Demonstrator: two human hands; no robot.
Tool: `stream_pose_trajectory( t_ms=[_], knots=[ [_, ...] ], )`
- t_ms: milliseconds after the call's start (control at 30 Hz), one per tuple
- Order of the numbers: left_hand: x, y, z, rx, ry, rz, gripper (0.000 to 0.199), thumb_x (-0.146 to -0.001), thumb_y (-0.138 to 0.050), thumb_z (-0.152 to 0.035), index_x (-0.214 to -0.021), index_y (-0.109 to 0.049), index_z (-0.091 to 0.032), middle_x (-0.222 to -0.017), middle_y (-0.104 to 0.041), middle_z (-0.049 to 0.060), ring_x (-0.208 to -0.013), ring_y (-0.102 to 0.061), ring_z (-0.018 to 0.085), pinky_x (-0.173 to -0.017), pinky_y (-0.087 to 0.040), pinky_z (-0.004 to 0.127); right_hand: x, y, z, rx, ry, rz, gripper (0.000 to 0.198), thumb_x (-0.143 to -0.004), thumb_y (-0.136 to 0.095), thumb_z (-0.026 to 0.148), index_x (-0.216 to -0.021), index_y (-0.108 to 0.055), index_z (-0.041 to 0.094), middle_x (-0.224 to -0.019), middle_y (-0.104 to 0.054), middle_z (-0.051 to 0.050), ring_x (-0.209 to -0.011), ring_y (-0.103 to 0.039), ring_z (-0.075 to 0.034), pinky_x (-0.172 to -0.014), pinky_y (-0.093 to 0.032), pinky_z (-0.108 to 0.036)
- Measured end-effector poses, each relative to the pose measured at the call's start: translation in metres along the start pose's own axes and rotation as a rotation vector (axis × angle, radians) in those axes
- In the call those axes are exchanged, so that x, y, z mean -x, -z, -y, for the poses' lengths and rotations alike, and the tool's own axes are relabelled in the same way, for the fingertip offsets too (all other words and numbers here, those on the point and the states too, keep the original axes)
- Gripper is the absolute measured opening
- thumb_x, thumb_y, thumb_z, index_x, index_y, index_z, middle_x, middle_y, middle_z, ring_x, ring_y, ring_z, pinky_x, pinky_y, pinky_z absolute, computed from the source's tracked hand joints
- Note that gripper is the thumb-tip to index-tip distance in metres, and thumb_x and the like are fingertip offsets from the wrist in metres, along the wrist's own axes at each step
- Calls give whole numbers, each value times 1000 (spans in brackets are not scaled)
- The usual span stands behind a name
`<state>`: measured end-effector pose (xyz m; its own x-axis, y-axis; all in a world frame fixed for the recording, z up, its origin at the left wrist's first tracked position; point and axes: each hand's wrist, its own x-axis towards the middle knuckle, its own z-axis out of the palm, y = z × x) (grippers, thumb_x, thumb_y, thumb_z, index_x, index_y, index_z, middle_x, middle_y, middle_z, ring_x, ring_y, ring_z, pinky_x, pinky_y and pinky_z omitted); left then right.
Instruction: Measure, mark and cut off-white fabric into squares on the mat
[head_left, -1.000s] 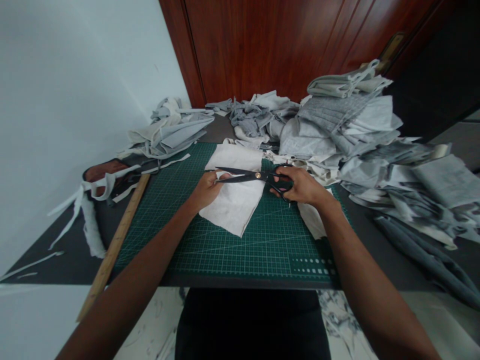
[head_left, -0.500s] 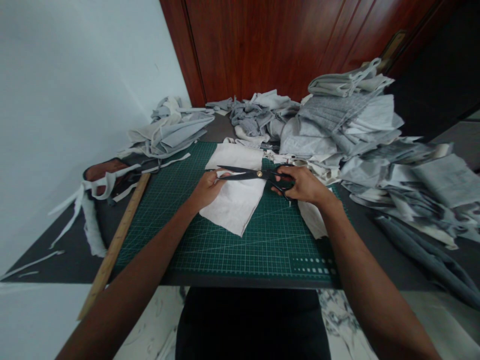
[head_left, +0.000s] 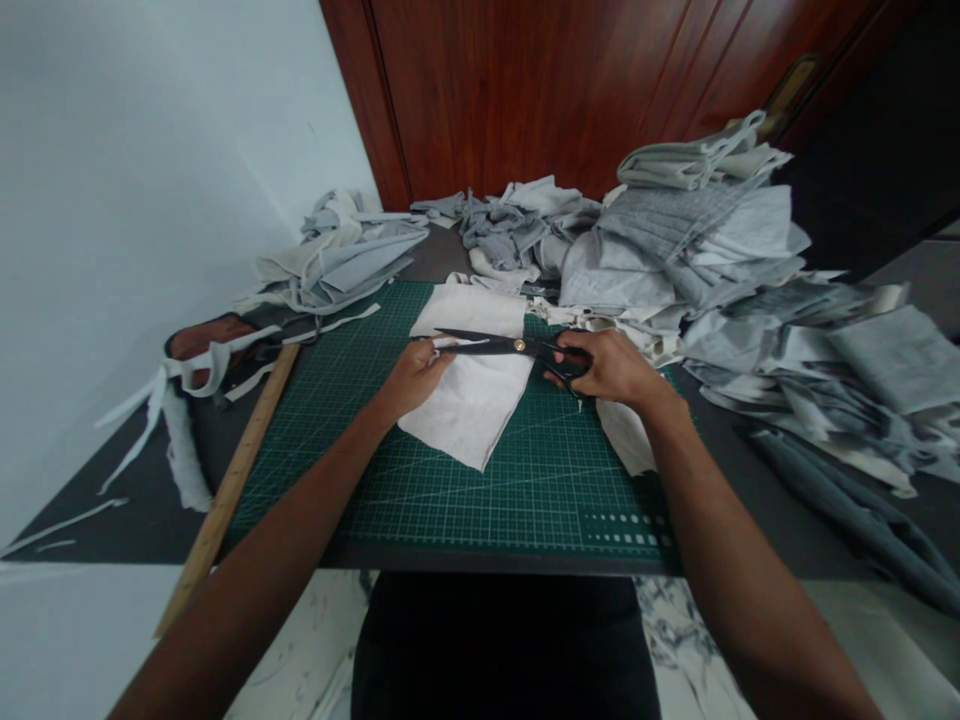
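Black-handled scissors (head_left: 521, 346) are in my right hand (head_left: 606, 367), with its fingers through the handle loops and the blades pointing left. My left hand (head_left: 417, 376) is closed, pinching the left edge of a white piece of fabric (head_left: 466, 405) close to the blade tips. The blades lie across this fabric, nearly closed together. Beyond them lies another white fabric part (head_left: 472, 308); whether the two are still joined is hidden by the blades. Under it all is a green cutting mat (head_left: 450, 510).
A wooden ruler (head_left: 232, 490) lies slanted along the mat's left side, overhanging the table edge. A white scrap (head_left: 626, 438) is beside my right forearm. Heaps of grey and white cloth (head_left: 675, 240) stand at the back and right; a smaller pile (head_left: 345, 260) is back left.
The scissor blades have come closer together, narrowing the gap between them. Both hands stay in nearly the same place, and the fabric has hardly moved.
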<state>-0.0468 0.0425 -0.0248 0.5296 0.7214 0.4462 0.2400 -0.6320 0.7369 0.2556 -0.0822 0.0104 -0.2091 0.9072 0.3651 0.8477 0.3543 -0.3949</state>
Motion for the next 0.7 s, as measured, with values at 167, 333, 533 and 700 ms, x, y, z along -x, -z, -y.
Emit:
stream_pose_trajectory(
  t_ms=[167, 333, 533, 700],
  knots=[
    [0, 0, -1, 2, -12, 7, 30, -92, -56, -40, -94, -77, -17, -82, -75, 3, -75, -65, 18, -70, -52, 28, 0, 2, 2, 7, -5, 14, 22, -81, -73, 41, -82, -64, 21, -65, -60, 2, -55, -49, -14, -58, -30, -26],
    [0, 1, -4, 28, -58, -16, 27, -94, -57, -39, -78, -67, -19, -63, -60, -1, -72, -62, 18, -66, -50, 26, 1, 4, 4, 18, -18, 3, 22, -80, -72, 41, -81, -64, 21, -64, -60, 2, -55, -48, -13, -58, -30, -26],
    [1, 2, -7, 77, -68, 2, 40, -97, -60, -47, -67, -56, -20, -57, -45, -4, -58, -48, 12, -55, -40, 24, 1, 4, 4, 31, -28, 1, 21, -79, -72, 42, -79, -65, 21, -62, -58, 2, -53, -46, -13, -58, -29, -26],
    [2, 3, -6, 103, -62, -26, 49, -95, -63, -52, -60, -51, -20, -53, -41, -5, -51, -38, 11, -50, -33, 25, 1, 5, 4, 36, -42, 5, 22, -78, -72, 42, -78, -66, 21, -62, -59, 2, -53, -48, -13, -57, -30, -26]
  ],
)
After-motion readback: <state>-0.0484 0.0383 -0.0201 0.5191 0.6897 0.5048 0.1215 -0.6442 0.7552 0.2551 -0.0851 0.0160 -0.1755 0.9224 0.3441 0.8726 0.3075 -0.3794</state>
